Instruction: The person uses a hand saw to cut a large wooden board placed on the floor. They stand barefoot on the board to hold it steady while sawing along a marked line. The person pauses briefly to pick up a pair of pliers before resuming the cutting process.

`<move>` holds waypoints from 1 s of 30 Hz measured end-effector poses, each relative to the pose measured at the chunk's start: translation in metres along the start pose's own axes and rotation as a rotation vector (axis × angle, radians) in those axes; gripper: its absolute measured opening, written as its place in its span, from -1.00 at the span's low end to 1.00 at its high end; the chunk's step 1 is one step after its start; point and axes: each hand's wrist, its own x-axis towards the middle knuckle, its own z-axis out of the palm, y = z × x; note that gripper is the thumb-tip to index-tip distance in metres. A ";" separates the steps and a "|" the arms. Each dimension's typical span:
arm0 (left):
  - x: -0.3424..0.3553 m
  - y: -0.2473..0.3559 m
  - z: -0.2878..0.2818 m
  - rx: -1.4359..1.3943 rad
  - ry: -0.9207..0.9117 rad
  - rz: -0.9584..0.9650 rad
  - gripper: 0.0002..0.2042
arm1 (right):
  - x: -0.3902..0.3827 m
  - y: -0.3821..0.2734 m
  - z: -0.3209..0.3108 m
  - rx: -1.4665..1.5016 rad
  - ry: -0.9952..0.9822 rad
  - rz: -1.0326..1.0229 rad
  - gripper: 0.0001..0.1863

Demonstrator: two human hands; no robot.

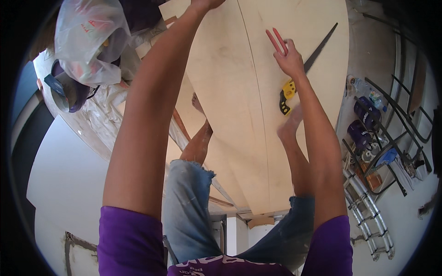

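A large pale plywood sheet [225,78] lies beneath my arms, with a dark line running lengthwise across it. My right hand [290,60] is closed around two slim red sticks [274,40] that point up and left; their kind cannot be made out. Beside and partly under my right wrist lies a handsaw, its yellow and black handle [287,94] toward me and its dark blade [322,48] pointing to the far right. My left hand [208,3] reaches the far edge of the view above the plywood, its fingers cut off by the frame.
My bare feet and legs are on or beside the plywood. A white plastic bag [92,41] and a purple cap [69,89] lie at the far left. Metal frames [405,119], purple containers [366,110], bottles and a folded ladder [370,214] stand at the right.
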 end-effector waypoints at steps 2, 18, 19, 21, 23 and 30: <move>0.019 0.006 0.016 0.232 0.045 0.062 -0.18 | 0.021 0.004 0.011 -0.068 0.047 -0.099 -0.44; 0.024 0.071 -0.036 0.205 -0.118 -0.121 -0.11 | 0.078 -0.021 0.018 -0.200 0.320 -0.479 -0.49; 0.024 0.072 -0.038 0.192 -0.107 -0.116 -0.12 | 0.087 -0.035 0.014 -0.190 0.322 -0.524 -0.49; 0.020 0.072 -0.040 0.181 -0.103 -0.119 -0.13 | 0.093 -0.054 -0.002 -0.204 0.215 -0.502 -0.50; 0.018 0.076 -0.044 0.186 -0.102 -0.125 -0.13 | 0.093 -0.056 -0.007 -0.225 0.129 -0.516 -0.51; 0.014 0.081 -0.053 0.205 -0.057 -0.131 -0.14 | 0.080 -0.050 -0.013 -0.271 0.080 -0.687 -0.56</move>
